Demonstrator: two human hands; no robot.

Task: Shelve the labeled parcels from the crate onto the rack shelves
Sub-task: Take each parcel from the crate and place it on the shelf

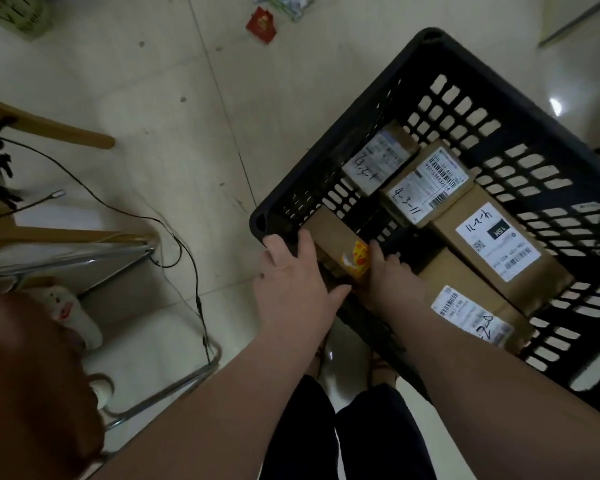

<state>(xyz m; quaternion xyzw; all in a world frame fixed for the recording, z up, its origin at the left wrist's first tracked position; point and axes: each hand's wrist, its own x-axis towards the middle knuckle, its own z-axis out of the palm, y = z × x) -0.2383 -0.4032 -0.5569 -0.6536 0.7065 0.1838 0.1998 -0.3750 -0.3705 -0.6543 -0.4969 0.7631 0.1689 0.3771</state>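
- At the crate's near-left corner, my left hand (pixel 293 275) and my right hand (pixel 392 282) clamp one brown parcel (pixel 329 237) between them.
- Left fingers lie flat along the parcel's left face, fingertips up by the crate rim, thumb tucked under the near end (thumb tip pointing right).
- Right fingers press the parcel's right side, just beside the orange-yellow print (pixel 355 259) at its near end; fingers together, not spread.
- Parcel sits between both palms, touching both, inside the black crate (pixel 426 39) against its left wall.
- Long axis runs from near-right to far-left, along the crate's left wall; printed end toward me, plain end away.
- No label visible on this parcel's showing face (can't tell if it is lifted off the crate floor).
- Other parcels in the crate: one labeled 4-3-11 (pixel 426 188) in the middle, touching a smaller labeled box (pixel 381 161) behind-left of it.
- Large labeled box (pixel 499 244) lies to the right of the 4-3-11 parcel, long axis far-left to near-right.
- Nearest labeled box (pixel 471 306) lies just beside my right forearm, handwriting partly blurred.
- Crate stands on the pale tiled floor (pixel 187 109); black cable (pixel 184 244) and a metal chair frame (pixel 174 382) are off to the left, well apart from the crate.
- Red packet (pixel 262 24) lies on the floor far ahead.
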